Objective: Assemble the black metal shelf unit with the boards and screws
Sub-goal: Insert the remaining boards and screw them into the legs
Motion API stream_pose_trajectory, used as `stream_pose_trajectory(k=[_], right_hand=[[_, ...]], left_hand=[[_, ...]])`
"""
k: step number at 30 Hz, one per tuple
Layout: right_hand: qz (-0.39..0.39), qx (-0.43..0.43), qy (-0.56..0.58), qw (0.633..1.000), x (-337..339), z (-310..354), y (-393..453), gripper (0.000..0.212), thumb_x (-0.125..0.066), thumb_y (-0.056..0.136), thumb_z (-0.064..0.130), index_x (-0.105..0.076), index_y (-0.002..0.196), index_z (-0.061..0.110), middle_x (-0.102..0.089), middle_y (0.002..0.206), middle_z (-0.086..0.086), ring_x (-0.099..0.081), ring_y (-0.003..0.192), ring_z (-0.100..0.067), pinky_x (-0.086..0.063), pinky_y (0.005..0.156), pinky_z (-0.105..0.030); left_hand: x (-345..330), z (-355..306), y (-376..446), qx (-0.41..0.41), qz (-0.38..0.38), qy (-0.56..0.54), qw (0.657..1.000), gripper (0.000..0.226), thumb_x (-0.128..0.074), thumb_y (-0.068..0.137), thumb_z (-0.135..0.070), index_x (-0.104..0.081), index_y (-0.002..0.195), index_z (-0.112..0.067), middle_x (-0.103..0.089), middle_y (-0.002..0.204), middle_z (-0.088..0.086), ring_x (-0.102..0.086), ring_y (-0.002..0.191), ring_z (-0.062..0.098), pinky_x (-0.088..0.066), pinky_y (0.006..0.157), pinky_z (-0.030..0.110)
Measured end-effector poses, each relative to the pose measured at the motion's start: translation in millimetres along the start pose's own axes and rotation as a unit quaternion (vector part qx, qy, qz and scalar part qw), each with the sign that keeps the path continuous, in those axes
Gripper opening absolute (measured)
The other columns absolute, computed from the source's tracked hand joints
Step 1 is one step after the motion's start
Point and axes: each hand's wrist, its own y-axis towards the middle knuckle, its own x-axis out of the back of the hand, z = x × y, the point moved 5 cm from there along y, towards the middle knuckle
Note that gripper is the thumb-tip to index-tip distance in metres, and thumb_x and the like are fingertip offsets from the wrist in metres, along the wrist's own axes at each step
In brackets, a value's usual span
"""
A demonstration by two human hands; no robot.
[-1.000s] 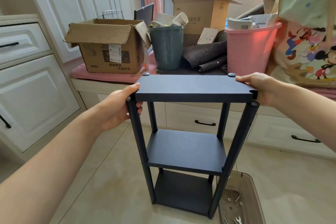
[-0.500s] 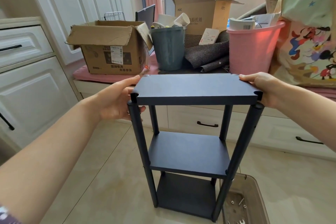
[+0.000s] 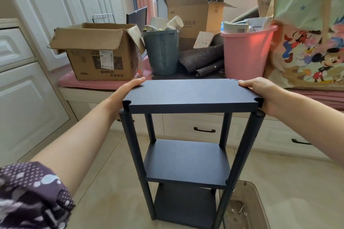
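Note:
The black shelf unit stands on the floor with a middle board (image 3: 186,160) and a bottom board (image 3: 184,204) fixed between its posts. The top board (image 3: 191,95) hovers level, just above the near left post (image 3: 132,147) and near right post (image 3: 240,154), whose tops show under the board's corner notches. My left hand (image 3: 126,91) holds the board's left edge, fingertips reaching the far corner. My right hand (image 3: 260,91) grips the right edge. The far post tops are hidden under the board.
A clear plastic box (image 3: 260,197) with loose screws (image 3: 240,210) sits on the floor by the near right post. Behind the shelf, a window seat carries a cardboard box (image 3: 98,52), a grey bin (image 3: 162,52) and a pink bucket (image 3: 245,52). White cabinets stand left.
The top board has shifted away from me and now covers the far post tops. My left hand slid from the near left corner along the edge toward the far corner.

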Motion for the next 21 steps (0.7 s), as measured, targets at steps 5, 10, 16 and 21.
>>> stream_pose_trajectory(k=[5, 10, 16, 21], right_hand=[[-0.040, 0.009, -0.028, 0.999, 2, 0, 14, 0.019, -0.059, 0.097, 0.025, -0.057, 0.086, 0.010, -0.058, 0.074, -0.003, -0.052, 0.055, -0.015, -0.038, 0.031, -0.013], [-0.066, 0.005, -0.097, 0.993, 0, -3, 20, 0.024, -0.061, 0.093, 0.037, -0.059, 0.101, 0.015, -0.059, 0.093, -0.006, -0.054, 0.067, -0.020, -0.039, 0.048, -0.024], [-0.051, 0.031, -0.087, 0.994, -3, -2, 20, 0.017, -0.060, 0.096, 0.028, -0.061, 0.095, 0.012, -0.059, 0.081, -0.003, -0.058, 0.051, -0.016, -0.041, 0.042, -0.024], [-0.003, 0.015, -0.032, 0.999, -9, -11, 17, 0.026, -0.056, 0.099, 0.016, -0.059, 0.118, -0.001, -0.060, 0.081, -0.006, -0.062, 0.051, -0.014, -0.048, 0.039, -0.017]], left_hand=[[5, -1, 11, -0.011, -0.006, 0.008, 1.000, 0.060, -0.067, 0.087, -0.052, -0.059, 0.129, -0.010, -0.067, 0.110, 0.009, -0.065, 0.092, 0.018, -0.047, 0.084, 0.027], [7, -6, 10, -0.110, -0.073, 0.077, 0.988, 0.033, -0.066, 0.094, -0.038, -0.067, 0.117, -0.014, -0.067, 0.099, 0.004, -0.063, 0.077, 0.013, -0.049, 0.052, 0.012], [7, 5, 6, -0.084, -0.044, -0.002, 0.995, 0.023, -0.068, 0.093, -0.038, -0.070, 0.112, -0.025, -0.073, 0.106, 0.002, -0.073, 0.076, 0.007, -0.060, 0.067, 0.025], [8, 22, -2, -0.037, -0.037, -0.056, 0.997, 0.022, -0.066, 0.095, -0.026, -0.067, 0.117, -0.023, -0.068, 0.123, 0.002, -0.064, 0.114, 0.021, -0.055, 0.086, 0.038]])
